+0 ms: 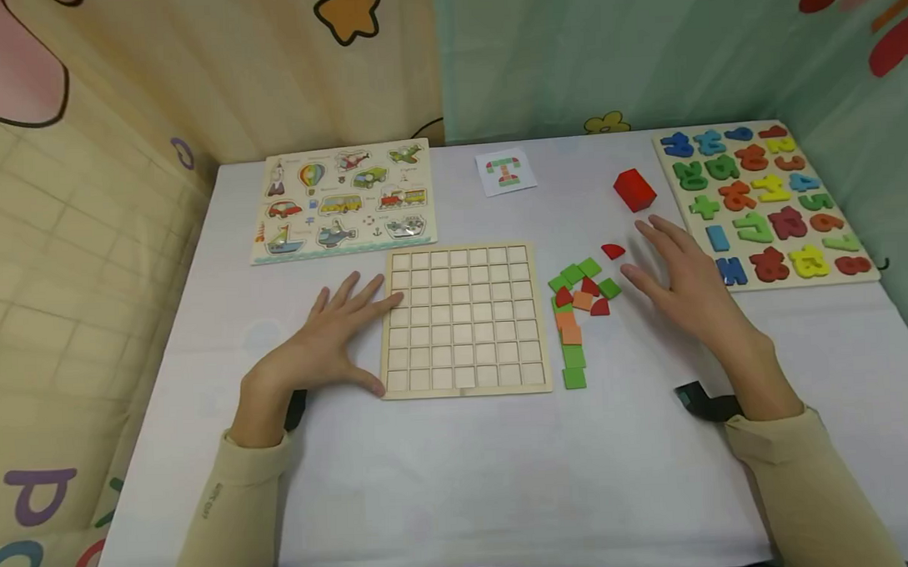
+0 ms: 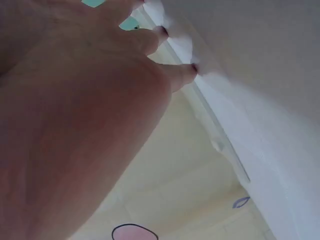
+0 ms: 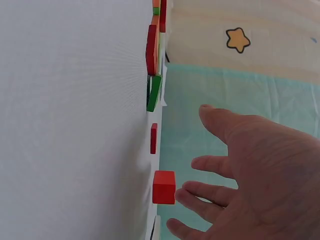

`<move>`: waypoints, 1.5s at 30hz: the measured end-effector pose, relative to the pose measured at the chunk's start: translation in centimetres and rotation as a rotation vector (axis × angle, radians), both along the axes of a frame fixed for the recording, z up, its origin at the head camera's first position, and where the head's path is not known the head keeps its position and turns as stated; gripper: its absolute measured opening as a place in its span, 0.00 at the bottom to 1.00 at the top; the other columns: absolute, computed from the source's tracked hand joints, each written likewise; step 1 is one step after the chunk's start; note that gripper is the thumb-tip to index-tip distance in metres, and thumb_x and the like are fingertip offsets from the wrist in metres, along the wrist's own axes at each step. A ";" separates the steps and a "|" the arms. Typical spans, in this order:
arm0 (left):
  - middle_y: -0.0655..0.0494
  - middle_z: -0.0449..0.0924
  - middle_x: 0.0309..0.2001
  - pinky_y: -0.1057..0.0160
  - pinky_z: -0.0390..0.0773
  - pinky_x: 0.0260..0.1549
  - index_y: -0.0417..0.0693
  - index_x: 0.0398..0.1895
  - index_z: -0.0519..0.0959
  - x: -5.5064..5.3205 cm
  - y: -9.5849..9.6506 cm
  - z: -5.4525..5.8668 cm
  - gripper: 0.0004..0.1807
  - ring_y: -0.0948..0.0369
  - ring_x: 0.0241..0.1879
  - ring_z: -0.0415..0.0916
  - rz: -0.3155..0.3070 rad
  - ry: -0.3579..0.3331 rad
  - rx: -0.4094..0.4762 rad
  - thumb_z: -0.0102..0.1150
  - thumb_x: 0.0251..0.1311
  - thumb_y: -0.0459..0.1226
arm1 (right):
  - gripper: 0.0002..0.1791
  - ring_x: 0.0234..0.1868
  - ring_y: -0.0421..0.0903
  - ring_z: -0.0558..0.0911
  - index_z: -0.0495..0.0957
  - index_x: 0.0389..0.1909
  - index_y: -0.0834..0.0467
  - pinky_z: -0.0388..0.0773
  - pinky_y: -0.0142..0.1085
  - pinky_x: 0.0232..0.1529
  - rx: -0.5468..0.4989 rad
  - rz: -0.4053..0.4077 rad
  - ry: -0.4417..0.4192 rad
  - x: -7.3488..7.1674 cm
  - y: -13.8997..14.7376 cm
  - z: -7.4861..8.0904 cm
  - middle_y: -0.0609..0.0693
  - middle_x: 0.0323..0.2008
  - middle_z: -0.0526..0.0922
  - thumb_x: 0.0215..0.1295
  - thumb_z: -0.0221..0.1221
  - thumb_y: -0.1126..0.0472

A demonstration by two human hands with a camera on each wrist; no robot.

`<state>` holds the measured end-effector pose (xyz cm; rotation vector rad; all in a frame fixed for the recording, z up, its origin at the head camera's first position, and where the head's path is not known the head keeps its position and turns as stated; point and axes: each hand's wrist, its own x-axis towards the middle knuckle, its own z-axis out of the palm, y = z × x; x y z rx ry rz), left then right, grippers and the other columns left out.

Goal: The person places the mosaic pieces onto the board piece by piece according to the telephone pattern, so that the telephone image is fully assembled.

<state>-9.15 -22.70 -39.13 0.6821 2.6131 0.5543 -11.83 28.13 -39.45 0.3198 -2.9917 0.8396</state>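
My left hand [image 1: 317, 342] lies spread at the left edge of a wooden grid board [image 1: 463, 321], its thumb and a fingertip touching the frame. In the left wrist view the fingers [image 2: 180, 76] reach down to the white cloth. My right hand [image 1: 687, 288] hovers with relaxed fingers to the right of a loose group of small tiles and holds nothing. Among them are green squares [image 1: 573, 357], orange squares [image 1: 571, 334] and red quarter-round pieces [image 1: 600, 308]. One red quarter-round piece [image 1: 613, 250] lies apart, near the right fingertips. Beyond them is a red block [image 1: 634, 190].
At the back left lies a vehicle picture puzzle [image 1: 346, 200]. A number and symbol puzzle board [image 1: 767, 206] lies at the right. A small card [image 1: 505, 171] with a tile pattern lies behind the grid board. Curtains [image 1: 604, 53] stand behind the table.
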 end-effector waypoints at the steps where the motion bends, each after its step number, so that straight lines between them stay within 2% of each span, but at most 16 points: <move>1: 0.56 0.36 0.88 0.32 0.28 0.79 0.68 0.86 0.52 0.0 0.0 0.0 0.75 0.45 0.86 0.24 -0.006 -0.003 -0.002 0.87 0.31 0.62 | 0.42 0.83 0.64 0.54 0.58 0.83 0.54 0.58 0.74 0.73 -0.002 0.005 -0.004 -0.1 -0.1 0.0 0.62 0.83 0.54 0.75 0.63 0.48; 8: 0.53 0.37 0.88 0.32 0.29 0.80 0.66 0.86 0.52 0.2 0.1 0.1 0.76 0.45 0.86 0.24 -0.019 -0.012 -0.001 0.87 0.29 0.63 | 0.37 0.78 0.66 0.63 0.65 0.78 0.60 0.64 0.71 0.72 0.034 0.041 -0.024 -1.3 -0.7 0.5 0.66 0.77 0.65 0.73 0.65 0.53; 13: 0.52 0.37 0.88 0.32 0.30 0.80 0.65 0.86 0.51 0.2 0.4 -0.1 0.77 0.44 0.86 0.25 -0.022 0.021 0.000 0.86 0.29 0.64 | 0.27 0.66 0.66 0.74 0.75 0.69 0.66 0.74 0.65 0.66 0.038 0.047 -0.022 -2.9 -1.9 1.1 0.68 0.64 0.76 0.71 0.66 0.62; 17: 0.50 0.37 0.87 0.32 0.31 0.80 0.64 0.86 0.52 0.2 0.7 -0.1 0.76 0.43 0.86 0.26 -0.026 0.023 0.015 0.87 0.30 0.63 | 0.21 0.56 0.65 0.78 0.80 0.62 0.68 0.79 0.60 0.60 0.035 -0.002 -0.039 -3.9 -2.8 1.0 0.68 0.55 0.80 0.71 0.65 0.65; 22: 0.50 0.37 0.87 0.33 0.31 0.80 0.63 0.86 0.52 0.2 1.3 -0.2 0.75 0.44 0.86 0.26 -0.034 0.015 0.023 0.86 0.32 0.62 | 0.18 0.51 0.63 0.80 0.82 0.58 0.66 0.81 0.57 0.54 0.010 -0.063 -0.067 -4.1 -3.2 0.5 0.66 0.51 0.82 0.70 0.67 0.65; 32: 0.50 0.38 0.87 0.34 0.32 0.81 0.62 0.86 0.52 0.4 2.3 0.1 0.75 0.44 0.86 0.28 -0.057 0.039 0.028 0.85 0.33 0.64 | 0.16 0.49 0.62 0.79 0.83 0.55 0.65 0.79 0.53 0.51 -0.040 -0.095 -0.074 -3.9 -2.9 -0.2 0.65 0.49 0.79 0.70 0.68 0.64; 35: 0.50 0.38 0.87 0.34 0.32 0.81 0.62 0.87 0.52 0.4 2.4 0.1 0.75 0.45 0.86 0.28 -0.062 0.041 0.023 0.85 0.33 0.64 | 0.15 0.48 0.61 0.80 0.84 0.54 0.65 0.78 0.50 0.49 -0.060 -0.095 -0.074 -3.9 -3.0 0.0 0.66 0.48 0.81 0.71 0.67 0.63; 40: 0.51 0.37 0.87 0.34 0.32 0.81 0.63 0.87 0.51 0.3 2.5 -0.1 0.75 0.45 0.86 0.28 -0.067 0.042 0.020 0.85 0.33 0.64 | 0.12 0.45 0.59 0.82 0.86 0.51 0.65 0.77 0.45 0.46 -0.103 -0.079 -0.032 -4.0 -4.0 0.8 0.65 0.42 0.87 0.71 0.67 0.63; 45: 0.51 0.37 0.88 0.34 0.32 0.81 0.64 0.87 0.51 0.2 2.5 -0.2 0.75 0.45 0.86 0.27 -0.072 0.045 0.019 0.84 0.33 0.65 | 0.09 0.41 0.54 0.82 0.87 0.46 0.64 0.74 0.35 0.39 -0.183 -0.071 0.022 -4.6 -6.5 2.0 0.62 0.37 0.88 0.71 0.67 0.63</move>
